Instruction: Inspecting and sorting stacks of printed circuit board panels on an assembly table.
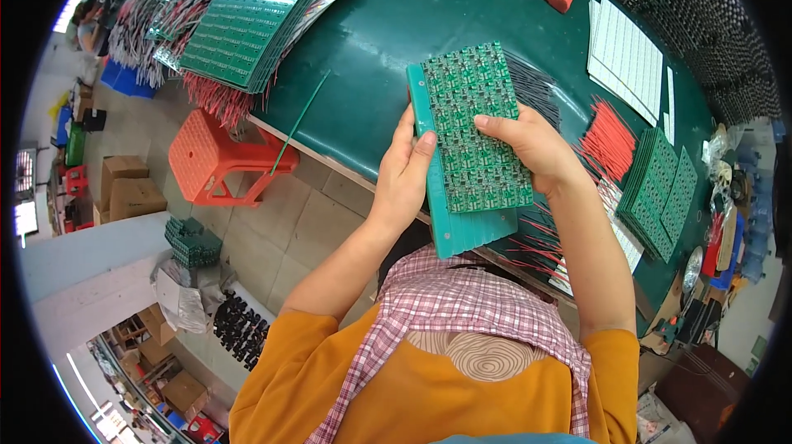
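A green circuit board panel (469,89), covered with rows of small components, lies over a teal ribbed holder (470,231). My left hand (403,170) grips the holder along its left edge, thumb on the front near the board's edge. From the right, my right hand (540,147) clasps the panel with the thumb pressed on its face; the other fingers are hidden behind. Both pieces are held tilted over the near table edge. Dark wires (532,85) lie just beyond the right hand, and red wires (609,139) lie to its right.
Stacked green panels (247,27) lie on wire bundles at the table's far left. More panels (652,196) and white sheets (625,56) are on the right. Below the table's left edge stands an orange stool (210,159). A thin green strip (304,118) overhangs the edge.
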`<state>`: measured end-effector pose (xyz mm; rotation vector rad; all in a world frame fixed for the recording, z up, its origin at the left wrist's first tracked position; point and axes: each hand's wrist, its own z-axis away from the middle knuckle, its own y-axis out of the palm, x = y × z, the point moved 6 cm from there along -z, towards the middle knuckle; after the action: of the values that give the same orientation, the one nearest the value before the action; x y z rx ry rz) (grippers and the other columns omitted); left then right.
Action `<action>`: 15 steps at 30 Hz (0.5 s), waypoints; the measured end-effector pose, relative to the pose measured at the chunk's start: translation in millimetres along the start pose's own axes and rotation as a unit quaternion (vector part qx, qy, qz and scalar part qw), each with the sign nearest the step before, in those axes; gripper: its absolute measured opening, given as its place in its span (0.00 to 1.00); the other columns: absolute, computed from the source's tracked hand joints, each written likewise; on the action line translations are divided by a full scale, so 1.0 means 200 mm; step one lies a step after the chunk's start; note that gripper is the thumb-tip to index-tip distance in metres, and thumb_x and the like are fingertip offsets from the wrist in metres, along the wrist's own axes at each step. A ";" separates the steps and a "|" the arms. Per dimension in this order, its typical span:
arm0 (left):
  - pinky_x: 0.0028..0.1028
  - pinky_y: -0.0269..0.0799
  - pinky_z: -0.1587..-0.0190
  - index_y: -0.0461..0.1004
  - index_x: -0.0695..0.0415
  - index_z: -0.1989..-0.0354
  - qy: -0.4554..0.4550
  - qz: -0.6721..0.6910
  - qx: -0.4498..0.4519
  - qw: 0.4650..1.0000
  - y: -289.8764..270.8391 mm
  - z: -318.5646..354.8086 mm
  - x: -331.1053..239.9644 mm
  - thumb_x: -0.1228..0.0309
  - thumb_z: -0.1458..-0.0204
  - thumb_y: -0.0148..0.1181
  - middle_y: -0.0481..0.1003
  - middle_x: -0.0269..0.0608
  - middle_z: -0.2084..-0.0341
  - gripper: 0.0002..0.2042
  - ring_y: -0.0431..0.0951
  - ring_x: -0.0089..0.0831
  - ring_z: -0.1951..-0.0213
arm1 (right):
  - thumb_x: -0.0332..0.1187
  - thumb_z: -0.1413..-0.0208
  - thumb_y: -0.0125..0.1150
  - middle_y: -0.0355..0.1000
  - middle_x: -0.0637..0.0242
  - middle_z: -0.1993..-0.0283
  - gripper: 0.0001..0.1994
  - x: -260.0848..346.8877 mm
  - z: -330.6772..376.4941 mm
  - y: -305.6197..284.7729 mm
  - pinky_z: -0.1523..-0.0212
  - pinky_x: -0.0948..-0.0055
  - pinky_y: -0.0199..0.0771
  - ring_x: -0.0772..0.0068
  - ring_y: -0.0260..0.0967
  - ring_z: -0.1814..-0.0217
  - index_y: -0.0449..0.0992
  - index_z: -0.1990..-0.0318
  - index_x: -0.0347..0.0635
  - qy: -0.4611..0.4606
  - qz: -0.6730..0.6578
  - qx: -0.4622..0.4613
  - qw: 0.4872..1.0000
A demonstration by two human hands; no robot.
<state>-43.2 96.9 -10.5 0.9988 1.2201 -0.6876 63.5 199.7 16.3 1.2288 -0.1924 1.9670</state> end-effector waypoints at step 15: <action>0.27 0.55 0.42 0.46 0.64 0.36 0.004 -0.011 0.005 1.000 -0.01 -0.02 0.02 0.68 0.40 0.42 0.63 0.45 0.45 0.26 0.63 0.29 0.45 | 0.30 0.47 0.58 0.73 0.64 0.57 0.15 -0.17 -0.09 -0.13 0.56 0.71 0.73 0.72 0.72 0.58 0.69 0.52 0.37 0.022 -0.084 -0.005 0.996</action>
<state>-45.3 100.8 -14.0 0.9992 1.2373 -0.7080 76.1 207.3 -26.3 1.1560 -0.0753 1.8432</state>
